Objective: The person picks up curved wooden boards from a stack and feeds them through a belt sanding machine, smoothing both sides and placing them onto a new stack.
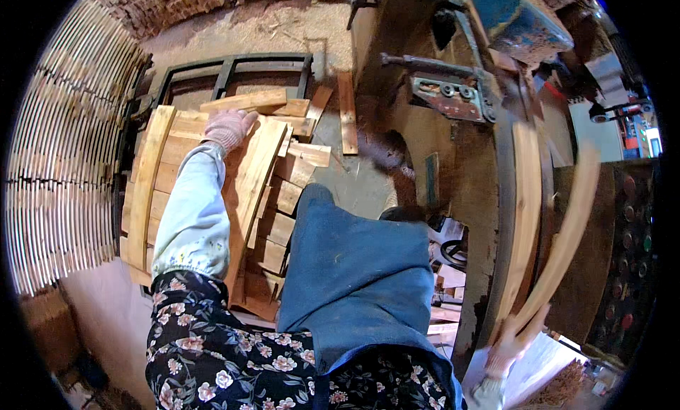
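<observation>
Over at the person's right side, motion blur smears the right hand [508,350], closed about the near end of a wooden strip [572,226]; its separate fingers are hard to make out. The gloved left hand [229,128] lies at the far end of a broad board [256,172] atop a wood pile; whether it grips, I cannot tell. A blue apron [365,268] hides some grey floor [340,187]. Stacked slats [64,155] stand leftward, a button panel [627,233] rightward, darkened near the rim.
</observation>
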Action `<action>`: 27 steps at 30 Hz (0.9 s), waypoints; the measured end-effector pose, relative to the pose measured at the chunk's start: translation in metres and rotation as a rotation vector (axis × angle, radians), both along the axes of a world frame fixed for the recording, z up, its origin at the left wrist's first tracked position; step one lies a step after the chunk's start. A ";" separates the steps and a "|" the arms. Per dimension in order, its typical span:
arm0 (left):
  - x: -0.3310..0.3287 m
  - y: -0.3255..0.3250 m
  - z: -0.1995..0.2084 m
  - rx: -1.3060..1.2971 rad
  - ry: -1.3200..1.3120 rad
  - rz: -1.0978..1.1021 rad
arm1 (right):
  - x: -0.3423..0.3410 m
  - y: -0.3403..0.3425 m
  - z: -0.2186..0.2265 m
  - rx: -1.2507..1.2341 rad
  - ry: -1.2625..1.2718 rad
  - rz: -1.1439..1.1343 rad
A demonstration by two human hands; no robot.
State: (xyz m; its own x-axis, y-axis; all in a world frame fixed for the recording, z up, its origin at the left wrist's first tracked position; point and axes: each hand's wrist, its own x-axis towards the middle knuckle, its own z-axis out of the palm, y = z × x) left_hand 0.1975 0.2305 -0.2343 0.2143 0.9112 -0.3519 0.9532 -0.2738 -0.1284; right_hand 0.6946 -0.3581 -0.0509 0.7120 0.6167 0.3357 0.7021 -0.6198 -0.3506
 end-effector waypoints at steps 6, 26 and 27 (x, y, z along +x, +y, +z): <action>-0.046 -0.053 0.009 0.396 -0.291 0.017 | 0.036 0.215 0.006 0.469 0.529 -0.128; -0.078 -0.268 0.058 0.288 -0.530 0.373 | -0.011 -0.037 -0.015 -0.344 -0.232 0.299; -0.065 -0.276 0.049 0.229 -0.488 0.345 | 0.000 -0.023 -0.010 -0.373 -0.274 0.350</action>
State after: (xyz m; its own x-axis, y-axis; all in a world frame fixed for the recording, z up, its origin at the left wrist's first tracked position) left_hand 0.1323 -0.0457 -0.1850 -0.0182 0.9969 -0.0765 0.9453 0.0421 0.3234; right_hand 0.6943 -0.3812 -0.0611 0.3618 0.9119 0.1938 0.9220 -0.3807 0.0701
